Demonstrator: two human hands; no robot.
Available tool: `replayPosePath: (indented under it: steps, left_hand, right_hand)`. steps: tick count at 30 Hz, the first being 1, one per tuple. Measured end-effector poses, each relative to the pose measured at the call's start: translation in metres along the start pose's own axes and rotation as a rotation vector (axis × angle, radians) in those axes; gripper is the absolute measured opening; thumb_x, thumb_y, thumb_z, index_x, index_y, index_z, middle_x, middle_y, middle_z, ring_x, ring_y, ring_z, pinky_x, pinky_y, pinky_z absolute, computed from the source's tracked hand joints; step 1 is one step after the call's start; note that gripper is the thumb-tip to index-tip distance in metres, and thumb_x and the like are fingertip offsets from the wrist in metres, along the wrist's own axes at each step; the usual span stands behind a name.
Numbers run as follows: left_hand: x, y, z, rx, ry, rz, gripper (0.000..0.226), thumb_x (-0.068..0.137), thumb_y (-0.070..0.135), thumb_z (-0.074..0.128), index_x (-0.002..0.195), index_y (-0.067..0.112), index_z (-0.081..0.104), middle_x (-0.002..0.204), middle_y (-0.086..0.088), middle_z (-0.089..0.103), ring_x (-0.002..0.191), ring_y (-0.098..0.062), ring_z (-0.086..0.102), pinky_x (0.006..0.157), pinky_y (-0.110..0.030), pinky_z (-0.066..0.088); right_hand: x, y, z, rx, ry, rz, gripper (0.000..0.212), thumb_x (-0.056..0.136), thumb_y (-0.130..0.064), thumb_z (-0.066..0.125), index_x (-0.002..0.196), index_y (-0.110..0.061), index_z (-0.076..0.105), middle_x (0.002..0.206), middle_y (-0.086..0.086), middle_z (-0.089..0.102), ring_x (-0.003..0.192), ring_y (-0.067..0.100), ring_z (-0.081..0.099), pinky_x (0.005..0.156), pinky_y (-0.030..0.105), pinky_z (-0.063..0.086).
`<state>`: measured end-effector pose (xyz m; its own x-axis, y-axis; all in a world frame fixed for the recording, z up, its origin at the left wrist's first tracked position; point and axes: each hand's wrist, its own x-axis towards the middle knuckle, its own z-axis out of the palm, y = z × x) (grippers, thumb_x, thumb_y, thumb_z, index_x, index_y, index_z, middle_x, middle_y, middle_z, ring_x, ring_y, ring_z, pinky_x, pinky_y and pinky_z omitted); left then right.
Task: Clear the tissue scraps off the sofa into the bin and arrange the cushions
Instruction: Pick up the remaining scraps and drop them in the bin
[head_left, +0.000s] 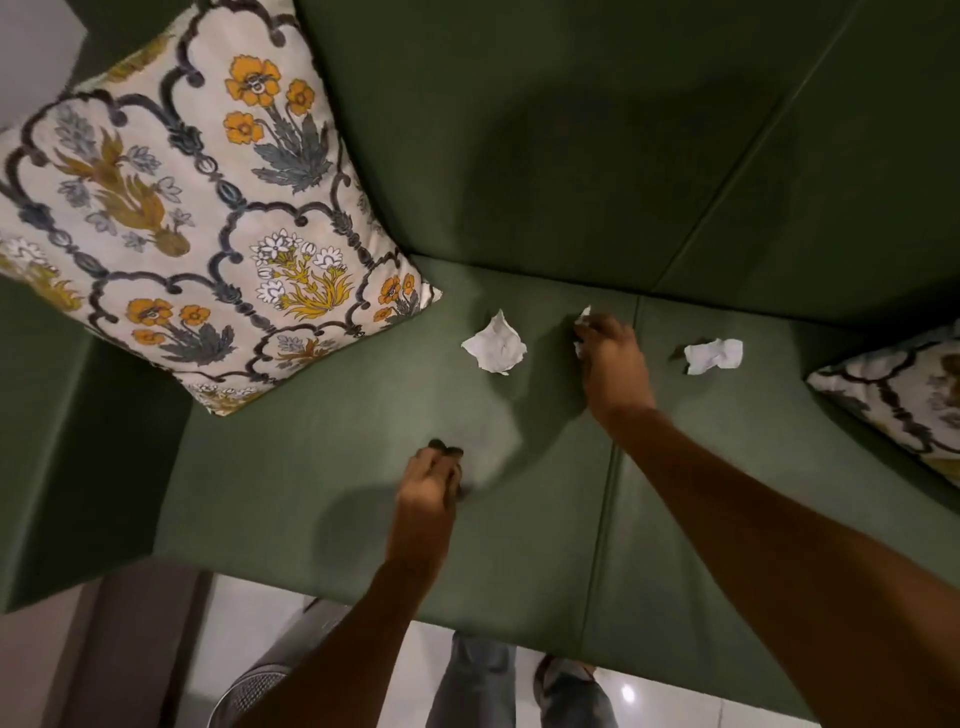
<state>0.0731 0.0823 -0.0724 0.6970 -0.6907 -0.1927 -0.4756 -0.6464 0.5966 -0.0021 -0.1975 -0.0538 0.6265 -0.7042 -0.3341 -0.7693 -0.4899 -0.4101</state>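
On the green sofa seat (322, 467) lie two loose white tissue scraps: one crumpled scrap (494, 344) near the middle and another scrap (712, 355) to the right. My right hand (610, 358) is curled over a third tissue scrap (584, 318) between them, with white bits showing at its fingertips. My left hand (428, 480) hovers low over the seat, fingers curled in, nothing visible in it. A large floral cushion (197, 208) leans in the sofa's left corner. A second floral cushion (904, 400) lies at the right edge, partly cut off.
The sofa's backrest (571, 130) rises behind the seat and its left armrest (62, 441) flanks the cushion. A round mesh bin (254, 691) stands on the pale floor by the sofa's front edge, below my left arm. My legs and a shoe (563, 686) show beside it.
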Motion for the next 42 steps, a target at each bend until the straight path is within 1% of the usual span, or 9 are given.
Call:
replayPosePath:
  steps: [4,7,9,14,17,22,27,35,42]
  left_hand:
    - [0.063,0.034,-0.002,-0.040,-0.075,0.014,0.013,0.096,0.007,0.071,0.107,0.004,0.077,0.111,-0.013,0.070,0.104,-0.030,0.066,0.096,-0.034,0.050]
    - [0.103,0.060,-0.001,0.010,-0.056,0.071,0.016,0.097,0.018,0.072,0.108,0.008,0.078,0.117,-0.009,0.067,0.108,-0.027,0.063,0.094,-0.039,0.055]
    - [0.123,0.073,0.005,0.052,-0.047,0.105,0.016,0.095,0.021,0.074,0.106,0.010,0.079,0.128,-0.009,0.063,0.116,-0.028,0.058,0.098,-0.042,0.055]
    - [0.151,0.083,0.024,0.143,-0.092,0.146,0.008,0.093,0.022,0.074,0.096,0.015,0.079,0.154,-0.008,0.051,0.135,-0.031,0.047,0.108,-0.042,0.046]
    - [0.135,0.075,0.031,0.155,-0.143,0.191,0.008,0.094,0.014,0.072,0.099,0.010,0.077,0.144,-0.012,0.059,0.126,-0.034,0.054,0.106,-0.044,0.048]
    - [0.084,0.056,0.031,0.101,-0.188,0.207,0.015,0.097,0.004,0.066,0.108,0.003,0.076,0.114,-0.016,0.068,0.107,-0.031,0.061,0.095,-0.035,0.047]
    - [0.032,0.047,0.023,0.066,-0.186,0.118,0.010,0.087,-0.002,0.079,0.095,0.003,0.080,0.096,-0.015,0.074,0.092,-0.035,0.069,0.089,-0.026,0.043]
    - [-0.052,0.020,0.018,0.022,-0.110,-0.031,0.010,0.091,0.002,0.075,0.100,0.005,0.080,0.103,-0.013,0.073,0.099,-0.032,0.068,0.093,-0.029,0.044]
    - [-0.105,0.015,0.011,-0.026,-0.059,-0.185,0.017,0.099,0.008,0.067,0.113,0.007,0.077,0.115,-0.010,0.073,0.107,-0.028,0.066,0.096,-0.032,0.048]
  right_hand:
    - [-0.022,0.024,-0.007,0.206,0.065,0.127,0.021,0.104,-0.001,0.061,0.112,-0.004,0.081,0.113,0.020,0.076,0.102,0.034,0.073,0.095,0.047,0.059]
    - [-0.037,0.051,-0.015,0.327,0.144,0.256,0.023,0.103,0.000,0.063,0.118,-0.010,0.078,0.112,0.010,0.078,0.099,0.021,0.071,0.085,0.021,0.056]
    - [-0.040,0.071,-0.019,0.379,0.188,0.366,0.026,0.105,-0.005,0.062,0.127,-0.014,0.074,0.119,0.007,0.076,0.103,0.014,0.067,0.087,0.011,0.046]
    - [-0.029,0.107,-0.026,0.227,0.282,0.471,0.029,0.103,-0.022,0.069,0.131,-0.019,0.070,0.143,0.009,0.062,0.137,0.030,0.054,0.103,0.029,0.053]
    - [-0.025,0.110,-0.025,0.070,0.205,0.439,0.034,0.102,-0.025,0.070,0.135,-0.018,0.069,0.162,0.011,0.045,0.150,0.036,0.038,0.117,0.052,0.048]
    - [-0.039,0.102,-0.017,0.210,0.101,0.296,0.019,0.105,-0.010,0.062,0.120,-0.013,0.073,0.135,0.014,0.066,0.119,0.032,0.069,0.102,0.037,0.056]
    - [-0.058,0.084,-0.014,0.246,0.095,0.248,0.019,0.106,-0.012,0.062,0.117,-0.016,0.077,0.125,0.011,0.074,0.114,0.027,0.071,0.094,0.030,0.056]
    - [-0.051,0.102,-0.027,0.044,0.224,0.199,0.018,0.105,-0.025,0.066,0.117,-0.017,0.077,0.132,0.013,0.070,0.131,0.037,0.054,0.112,0.049,0.042]
    - [-0.080,0.088,0.010,0.230,0.126,0.181,0.018,0.106,-0.010,0.062,0.117,-0.005,0.075,0.133,0.019,0.063,0.121,0.036,0.065,0.104,0.034,0.051]
